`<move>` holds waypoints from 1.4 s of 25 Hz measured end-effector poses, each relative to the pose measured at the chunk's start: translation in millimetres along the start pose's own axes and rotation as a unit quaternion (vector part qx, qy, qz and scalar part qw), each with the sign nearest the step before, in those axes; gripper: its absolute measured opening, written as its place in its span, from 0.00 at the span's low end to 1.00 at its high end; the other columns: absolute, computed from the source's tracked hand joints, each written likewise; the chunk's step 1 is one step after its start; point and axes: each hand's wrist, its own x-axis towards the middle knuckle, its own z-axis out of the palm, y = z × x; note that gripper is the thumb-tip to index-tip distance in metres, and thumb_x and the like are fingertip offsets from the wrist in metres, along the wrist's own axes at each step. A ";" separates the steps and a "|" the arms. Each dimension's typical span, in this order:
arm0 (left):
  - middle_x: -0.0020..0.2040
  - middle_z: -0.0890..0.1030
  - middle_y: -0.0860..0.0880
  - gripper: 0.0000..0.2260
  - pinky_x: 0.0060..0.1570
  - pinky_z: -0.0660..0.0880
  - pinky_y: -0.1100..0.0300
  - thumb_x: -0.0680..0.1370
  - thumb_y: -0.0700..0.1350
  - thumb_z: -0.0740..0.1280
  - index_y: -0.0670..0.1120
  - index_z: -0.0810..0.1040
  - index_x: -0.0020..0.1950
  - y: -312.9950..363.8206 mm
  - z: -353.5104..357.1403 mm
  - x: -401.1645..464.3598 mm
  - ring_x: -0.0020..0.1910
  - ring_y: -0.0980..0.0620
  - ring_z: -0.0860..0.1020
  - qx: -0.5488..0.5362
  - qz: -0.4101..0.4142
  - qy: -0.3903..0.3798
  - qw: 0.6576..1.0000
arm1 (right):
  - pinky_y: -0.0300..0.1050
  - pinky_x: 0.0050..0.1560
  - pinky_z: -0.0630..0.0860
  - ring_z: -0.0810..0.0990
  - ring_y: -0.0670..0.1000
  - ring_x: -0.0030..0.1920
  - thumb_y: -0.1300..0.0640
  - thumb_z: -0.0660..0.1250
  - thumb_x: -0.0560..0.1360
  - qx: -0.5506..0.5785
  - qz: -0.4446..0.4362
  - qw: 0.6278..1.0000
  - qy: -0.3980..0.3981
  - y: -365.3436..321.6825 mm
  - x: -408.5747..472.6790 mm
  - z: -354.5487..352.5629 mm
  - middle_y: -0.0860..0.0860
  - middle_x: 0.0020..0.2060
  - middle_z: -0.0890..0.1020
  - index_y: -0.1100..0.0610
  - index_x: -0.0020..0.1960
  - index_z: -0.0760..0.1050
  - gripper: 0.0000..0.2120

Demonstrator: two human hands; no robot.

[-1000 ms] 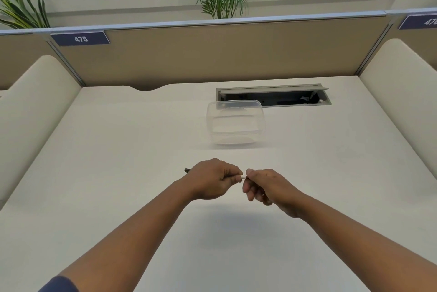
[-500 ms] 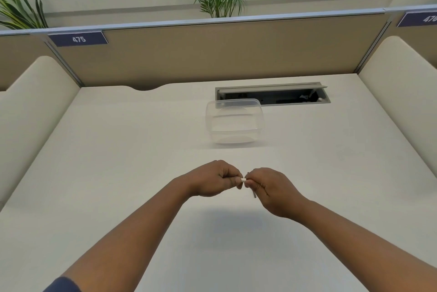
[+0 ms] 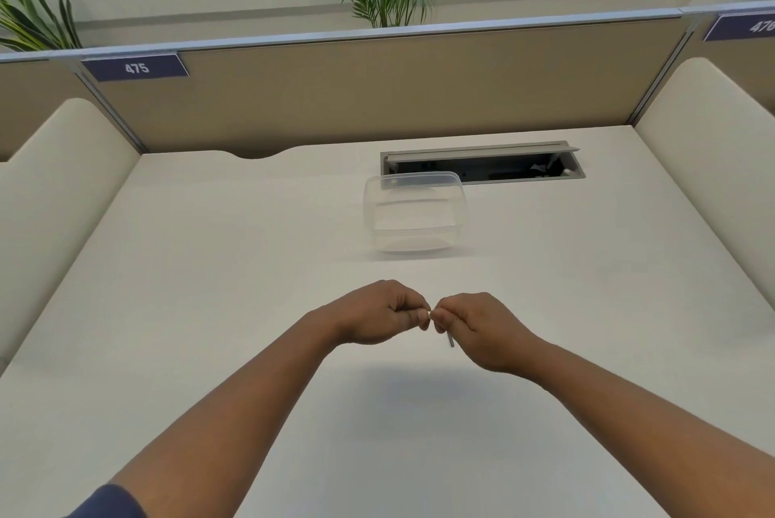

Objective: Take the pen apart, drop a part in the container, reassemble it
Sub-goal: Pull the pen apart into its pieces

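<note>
My left hand [image 3: 377, 314] and my right hand [image 3: 474, 324] meet fingertip to fingertip above the middle of the white desk [image 3: 188, 287]. Both are closed around a pen [image 3: 428, 313], of which only a small white bit shows between the fingers. A thin grey part [image 3: 450, 339] sticks down out of my right fist. The rest of the pen is hidden inside the hands. A clear plastic container [image 3: 415, 211] stands open on the desk beyond the hands, with nothing visible inside it.
An open cable tray [image 3: 482, 163] is sunk into the desk behind the container. Tan partition panels [image 3: 377, 85] close off the back, and cream side dividers [image 3: 54, 199] stand at left and right. Plants rise behind the partition.
The dark pen end that stuck out left of my left hand is now hidden. My hands have closed together, and a thin grey part now hangs below my right fist.
</note>
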 end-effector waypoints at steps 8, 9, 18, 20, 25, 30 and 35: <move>0.33 0.76 0.63 0.11 0.39 0.70 0.59 0.81 0.55 0.62 0.59 0.80 0.41 4.0 -2.2 2.1 0.33 0.60 0.71 -0.016 0.015 0.002 1.000 | 0.47 0.28 0.72 0.74 0.53 0.35 0.49 0.60 0.81 -0.188 -0.173 0.954 0.159 8.5 -5.9 4.7 0.47 0.34 0.79 0.55 0.44 0.81 0.16; 0.33 0.75 0.64 0.11 0.38 0.70 0.59 0.81 0.56 0.61 0.60 0.79 0.41 4.7 -2.6 2.1 0.33 0.60 0.71 0.006 0.009 0.008 1.000 | 0.47 0.31 0.72 0.74 0.52 0.35 0.49 0.60 0.81 -0.148 -0.148 0.967 0.146 6.3 -5.3 5.4 0.45 0.33 0.79 0.52 0.44 0.82 0.14; 0.27 0.73 0.57 0.17 0.32 0.67 0.58 0.79 0.67 0.57 0.60 0.72 0.36 1.4 7.2 2.7 0.31 0.57 0.71 0.163 0.067 0.115 0.977 | 0.38 0.28 0.60 0.66 0.47 0.29 0.49 0.61 0.81 0.384 0.190 0.897 -0.109 -2.5 2.6 -5.1 0.49 0.30 0.74 0.52 0.36 0.76 0.16; 0.27 0.73 0.57 0.17 0.32 0.66 0.58 0.80 0.66 0.59 0.59 0.72 0.36 0.0 6.5 5.1 0.30 0.56 0.70 0.145 0.057 0.101 0.983 | 0.38 0.31 0.64 0.67 0.47 0.31 0.50 0.59 0.82 0.296 0.129 0.944 -0.060 -1.9 0.8 -2.1 0.47 0.29 0.73 0.50 0.35 0.75 0.18; 0.30 0.73 0.51 0.17 0.36 0.68 0.56 0.80 0.63 0.60 0.53 0.76 0.40 -5.7 2.9 10.0 0.30 0.56 0.68 0.082 0.026 0.068 0.994 | 0.43 0.36 0.69 0.71 0.46 0.35 0.48 0.57 0.83 0.002 -0.028 0.999 0.028 8.0 -1.4 -4.2 0.43 0.31 0.73 0.45 0.37 0.68 0.15; 0.29 0.74 0.56 0.15 0.33 0.67 0.58 0.80 0.65 0.58 0.58 0.76 0.43 -13.0 1.3 11.6 0.31 0.57 0.71 0.162 0.024 0.103 0.981 | 0.38 0.37 0.68 0.76 0.44 0.39 0.47 0.61 0.80 0.011 -0.007 0.999 0.033 18.3 1.9 -7.8 0.40 0.37 0.78 0.45 0.43 0.78 0.10; 0.30 0.74 0.54 0.15 0.34 0.69 0.57 0.81 0.64 0.57 0.56 0.74 0.42 -23.3 6.0 11.0 0.33 0.56 0.73 0.185 0.013 0.121 0.975 | 0.42 0.43 0.75 0.78 0.45 0.42 0.56 0.69 0.78 0.035 0.042 0.998 0.034 42.2 1.2 -10.4 0.45 0.41 0.80 0.47 0.50 0.85 0.07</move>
